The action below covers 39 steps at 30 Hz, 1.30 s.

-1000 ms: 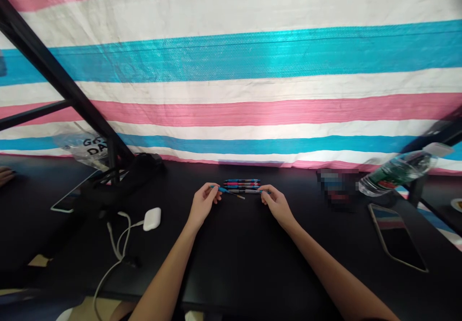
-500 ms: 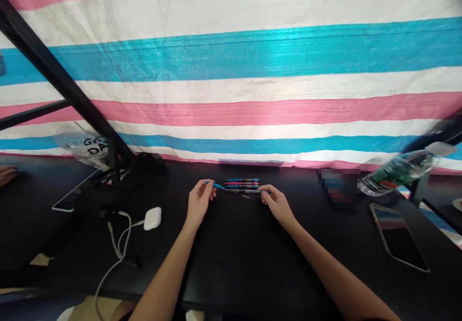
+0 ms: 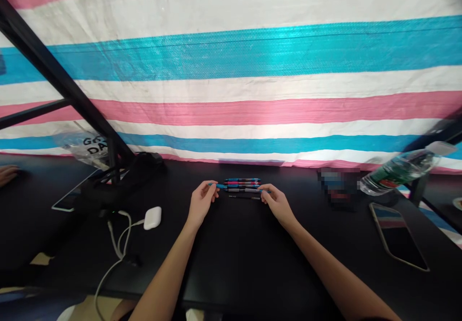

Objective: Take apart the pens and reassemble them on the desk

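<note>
Left hand (image 3: 202, 201) with fingers clamped on a slim blue pen (image 3: 214, 185), right hand (image 3: 277, 202) on a grey pen (image 3: 245, 190), at black worktop (image 3: 238, 253).

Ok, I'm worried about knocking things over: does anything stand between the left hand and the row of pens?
Nothing visible does. The left hand pinches a blue pen right at the row's left end, and the row of pens lies just beside it on the black desk.

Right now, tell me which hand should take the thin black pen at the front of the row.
Right hand, probably: its fingers sit almost at the end of the thin black pen, while the left hand stops further off. Both hands pinch blue-ended pens, though.
</note>
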{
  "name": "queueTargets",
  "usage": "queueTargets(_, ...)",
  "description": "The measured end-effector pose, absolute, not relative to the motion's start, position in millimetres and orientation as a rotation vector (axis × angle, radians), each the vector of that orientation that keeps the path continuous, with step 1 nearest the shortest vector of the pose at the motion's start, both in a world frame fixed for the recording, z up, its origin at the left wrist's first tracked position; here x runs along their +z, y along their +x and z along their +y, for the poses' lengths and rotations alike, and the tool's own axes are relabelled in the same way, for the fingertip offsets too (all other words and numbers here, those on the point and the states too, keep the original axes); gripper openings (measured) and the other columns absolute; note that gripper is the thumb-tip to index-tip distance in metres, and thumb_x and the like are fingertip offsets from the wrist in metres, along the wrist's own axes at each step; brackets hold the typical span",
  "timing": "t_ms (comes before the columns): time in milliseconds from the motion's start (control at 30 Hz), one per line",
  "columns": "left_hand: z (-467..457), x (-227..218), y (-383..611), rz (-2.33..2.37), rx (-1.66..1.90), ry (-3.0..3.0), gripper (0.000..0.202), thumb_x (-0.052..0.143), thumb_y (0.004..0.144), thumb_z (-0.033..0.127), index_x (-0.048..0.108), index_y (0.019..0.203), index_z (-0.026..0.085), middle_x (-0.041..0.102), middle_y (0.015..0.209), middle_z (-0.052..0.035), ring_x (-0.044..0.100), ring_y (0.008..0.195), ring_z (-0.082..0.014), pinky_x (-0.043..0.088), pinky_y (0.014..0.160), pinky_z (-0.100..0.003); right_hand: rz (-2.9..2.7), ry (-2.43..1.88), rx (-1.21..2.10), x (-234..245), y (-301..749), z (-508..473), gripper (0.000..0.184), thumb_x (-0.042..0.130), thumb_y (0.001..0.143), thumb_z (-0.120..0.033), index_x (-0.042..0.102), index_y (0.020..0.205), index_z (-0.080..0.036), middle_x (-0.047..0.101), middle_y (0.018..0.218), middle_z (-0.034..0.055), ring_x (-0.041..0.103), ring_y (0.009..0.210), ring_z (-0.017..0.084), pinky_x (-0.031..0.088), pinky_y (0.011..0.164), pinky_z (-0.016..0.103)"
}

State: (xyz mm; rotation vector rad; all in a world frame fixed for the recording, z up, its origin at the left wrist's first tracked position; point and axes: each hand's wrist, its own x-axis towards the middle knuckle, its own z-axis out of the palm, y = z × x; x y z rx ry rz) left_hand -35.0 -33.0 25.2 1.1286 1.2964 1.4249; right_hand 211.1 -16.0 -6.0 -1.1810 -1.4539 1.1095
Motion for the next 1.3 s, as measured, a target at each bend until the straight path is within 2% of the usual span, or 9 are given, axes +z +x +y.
queueTargets(267,-34.7,27.8,-33.1,1.168,1.383,0.949,0.024,0.075,0.066,0.025,0.059,0.078,0.013,0.068,0.084,-0.0075,0.058,0.066,-0.0117,0.043,0.057,-0.023,-0.991,-0.958,1.306,-3.2,210.1,-11.2,0.026,0.07,0.071,-0.039,0.061,0.087,-0.021,0.062,0.074,0.0022,0.052,0.061,0.014,0.04,0.054,0.027)
queueTargets(367,-35.2,29.6,-32.3,1.146,1.354,0.902,0.029,0.076,0.065,0.024,0.06,0.086,0.014,0.068,0.088,-0.0073,0.062,0.072,-0.0145,0.043,0.057,-0.024,-0.872,-0.927,1.377,-1.6,211.8,-9.5,0.026,0.071,0.07,-0.038,0.061,0.086,-0.02,0.062,0.073,0.0025,0.053,0.062,0.014,0.04,0.054,0.028)
queueTargets(500,-35.7,29.8,-32.2,1.102,1.308,0.848,0.039,0.072,0.07,0.027,0.059,0.105,0.015,0.066,0.09,-0.0069,0.065,0.075,-0.0168,0.045,0.059,-0.025,-0.863,-0.933,1.405,-0.8,212.8,-9.5,0.028,0.068,0.073,-0.039,0.064,0.092,-0.019,0.061,0.068,0.0023,0.052,0.06,0.015,0.04,0.054,0.029)
queueTargets(667,-35.9,27.3,-32.4,1.075,1.3,0.787,0.039,0.067,0.075,0.027,0.057,0.111,0.014,0.066,0.088,-0.0075,0.065,0.072,-0.0165,0.045,0.059,-0.026,-0.881,-0.935,1.412,-0.3,212.3,-10.3,0.03,0.064,0.076,-0.04,0.066,0.097,-0.018,0.063,0.069,0.0037,0.051,0.059,0.014,0.04,0.054,0.029)
queueTargets(967,-35.4,28.4,-33.4,1.156,1.32,0.956,0.04,0.071,0.07,0.027,0.06,0.106,0.014,0.066,0.091,-0.0083,0.063,0.078,-0.0168,0.047,0.062,-0.026,-0.996,-0.972,1.364,-3.7,212.5,-9.7,0.037,0.066,0.074,-0.042,0.066,0.103,-0.018,0.068,0.083,0.0075,0.055,0.067,0.016,0.042,0.056,0.03)
queueTargets(1100,-35.1,28.0,-33.7,1.2,1.339,1.018,0.034,0.072,0.068,0.026,0.063,0.099,0.014,0.066,0.09,-0.0073,0.064,0.079,-0.0175,0.047,0.061,-0.025,-1.094,-1.015,1.306,-8.2,212.2,-8.7,0.043,0.068,0.072,-0.045,0.065,0.106,-0.019,0.068,0.088,0.0083,0.055,0.07,0.017,0.043,0.058,0.03)
queueTargets(1300,-34.0,26.7,-32.8,1.218,1.377,1.033,0.03,0.074,0.066,0.026,0.063,0.091,0.014,0.065,0.087,-0.0056,0.065,0.076,-0.0172,0.048,0.058,-0.024,-1.238,-1.032,1.272,-4.5,212.2,-11.4,0.031,0.069,0.073,-0.042,0.068,0.096,-0.021,0.066,0.086,0.0042,0.05,0.064,0.013,0.042,0.06,0.029)
